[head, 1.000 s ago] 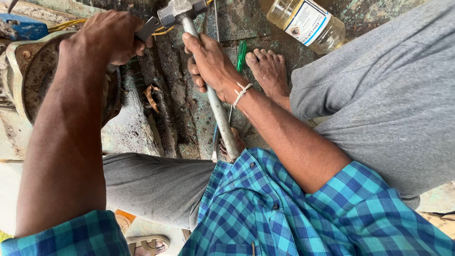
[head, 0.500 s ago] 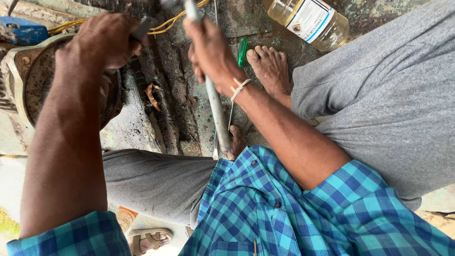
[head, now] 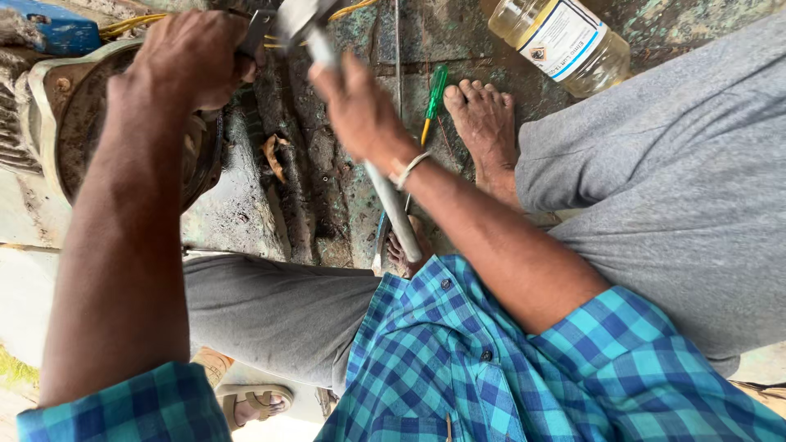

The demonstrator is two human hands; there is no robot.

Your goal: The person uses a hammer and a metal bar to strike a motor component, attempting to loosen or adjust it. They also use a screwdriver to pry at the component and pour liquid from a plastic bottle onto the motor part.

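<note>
The right hand (head: 360,110), blurred, is wrapped around the handle of a hammer (head: 385,192), whose long axis runs from near, by the checked shirt (head: 491,368), to its far head just right of the left hand (head: 192,57). The left hand is clenched on a dark metal tool (head: 255,33) at the far left, above a rusty round housing (head: 74,123). A green screwdriver (head: 434,94) and a plastic bottle (head: 561,41) lie on the floor to the right.

The left hand (head: 192,57) is clenched in a fist, its forearm stretched straight out from a checked sleeve. The right hand (head: 360,110), blurred, is closed tight, wrist banded, elbow bent.
</note>
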